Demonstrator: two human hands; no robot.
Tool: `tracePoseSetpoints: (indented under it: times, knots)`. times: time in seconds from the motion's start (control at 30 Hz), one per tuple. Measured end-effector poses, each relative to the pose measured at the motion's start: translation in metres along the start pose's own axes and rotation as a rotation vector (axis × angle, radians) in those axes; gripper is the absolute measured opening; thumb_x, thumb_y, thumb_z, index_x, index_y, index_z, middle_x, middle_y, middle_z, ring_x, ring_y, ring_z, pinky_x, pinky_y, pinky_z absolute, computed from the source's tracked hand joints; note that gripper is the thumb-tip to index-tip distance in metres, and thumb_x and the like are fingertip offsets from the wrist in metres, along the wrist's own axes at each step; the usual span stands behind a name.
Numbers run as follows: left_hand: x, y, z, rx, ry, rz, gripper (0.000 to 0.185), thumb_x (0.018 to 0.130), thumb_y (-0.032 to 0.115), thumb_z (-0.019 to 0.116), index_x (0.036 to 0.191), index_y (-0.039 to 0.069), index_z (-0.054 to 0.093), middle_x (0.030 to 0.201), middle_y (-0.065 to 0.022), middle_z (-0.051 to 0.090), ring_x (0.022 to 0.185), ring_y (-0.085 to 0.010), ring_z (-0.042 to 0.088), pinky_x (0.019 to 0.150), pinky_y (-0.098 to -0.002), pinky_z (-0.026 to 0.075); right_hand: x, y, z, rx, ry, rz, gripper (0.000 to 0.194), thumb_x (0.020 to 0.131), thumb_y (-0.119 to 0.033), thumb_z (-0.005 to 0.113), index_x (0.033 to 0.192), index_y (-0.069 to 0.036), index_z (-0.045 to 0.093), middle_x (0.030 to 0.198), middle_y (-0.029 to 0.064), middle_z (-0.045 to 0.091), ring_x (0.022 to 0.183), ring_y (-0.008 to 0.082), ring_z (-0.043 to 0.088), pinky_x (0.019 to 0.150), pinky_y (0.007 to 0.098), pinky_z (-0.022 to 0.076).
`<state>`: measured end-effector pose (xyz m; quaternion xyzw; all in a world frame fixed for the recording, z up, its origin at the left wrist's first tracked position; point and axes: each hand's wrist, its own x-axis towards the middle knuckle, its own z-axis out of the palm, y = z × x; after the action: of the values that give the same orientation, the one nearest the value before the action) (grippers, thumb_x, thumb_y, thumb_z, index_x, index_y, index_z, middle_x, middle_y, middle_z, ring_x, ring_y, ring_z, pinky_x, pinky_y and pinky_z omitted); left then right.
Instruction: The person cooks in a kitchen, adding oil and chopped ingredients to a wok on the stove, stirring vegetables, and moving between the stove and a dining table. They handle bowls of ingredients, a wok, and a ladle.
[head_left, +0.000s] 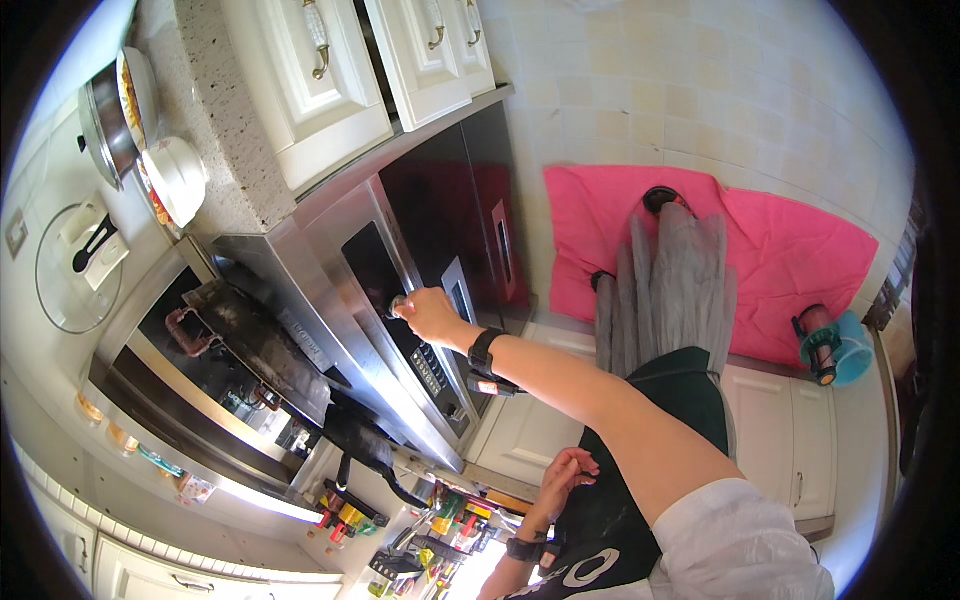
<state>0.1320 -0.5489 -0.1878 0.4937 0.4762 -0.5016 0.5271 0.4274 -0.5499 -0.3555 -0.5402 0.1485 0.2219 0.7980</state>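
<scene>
My right hand (435, 319) has its fingers around a round metal knob (397, 306) on the steel front of a built-in cooker (367, 277). A dark watch-like band (484, 352) circles that wrist. Close to the knob lies a panel of small buttons (429, 369); a second knob (453, 412) sits beyond it. My left hand (566, 476) is empty, its fingers loosely bent and slightly apart, beside my dark green apron (637, 450). On the cooker top stands a large blackened pan (262, 349) with reddish loop handles. A black frying pan (360, 435) is near it.
Bowls (174, 180), a lidded metal pot (105, 127) and a glass lid (79, 270) are by the speckled counter (217, 90). White drawers (322, 112) adjoin the cooker. A pink cloth (795, 277) lies underfoot. Beside it is a light-blue bucket (851, 349). Packets and utensils (435, 536) crowd another counter.
</scene>
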Motion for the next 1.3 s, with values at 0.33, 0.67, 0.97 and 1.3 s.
tracePoseSetpoints:
  times: [0.33, 0.67, 0.97, 1.3]
  knots:
    - [0.004, 0.005, 0.013, 0.049, 0.035, -0.038, 0.038, 0.097, 0.037, 0.050, 0.119, 0.006, 0.050, 0.105, -0.0076, 0.060, 0.099, -0.0174, 0.058, 0.085, -0.0318, 0.047, -0.001, 0.009, -0.003, -0.696, 0.049, -0.671, 0.011, 0.075, -0.010, 0.059, 0.070, -0.002, 0.065, 0.073, 0.0137, 0.064, 0.069, 0.0299, 0.065, 0.056, 0.0402, 0.0513]
    - [0.005, 0.007, 0.014, 0.023, -0.011, -0.026, 0.036, 0.098, 0.035, 0.050, 0.119, 0.006, 0.050, 0.105, -0.0075, 0.060, 0.099, -0.0170, 0.058, 0.085, -0.0314, 0.047, 0.005, 0.007, -0.006, -0.369, -0.008, -0.415, 0.017, 0.078, -0.013, 0.060, 0.068, -0.001, 0.065, 0.070, 0.0194, 0.064, 0.069, 0.0342, 0.066, 0.060, 0.0438, 0.0518]
    - [0.007, 0.007, 0.014, 0.012, -0.020, -0.035, 0.036, 0.098, 0.035, 0.049, 0.119, 0.006, 0.050, 0.105, -0.0072, 0.060, 0.099, -0.0165, 0.058, 0.085, -0.0306, 0.047, 0.003, 0.004, 0.001, -0.014, -0.020, 0.016, 0.028, 0.085, -0.021, 0.059, 0.074, 0.003, 0.067, 0.076, 0.0263, 0.063, 0.079, 0.0425, 0.063, 0.073, 0.0471, 0.0515]
    - [0.007, 0.013, 0.019, 0.025, -0.018, -0.031, 0.036, 0.098, 0.035, 0.049, 0.119, 0.006, 0.050, 0.106, -0.0069, 0.060, 0.099, -0.0161, 0.057, 0.085, -0.0308, 0.047, 0.002, 0.005, 0.000, -0.056, -0.020, -0.068, 0.025, 0.086, -0.020, 0.058, 0.079, 0.001, 0.068, 0.079, 0.0252, 0.064, 0.079, 0.0421, 0.063, 0.072, 0.0472, 0.0519]
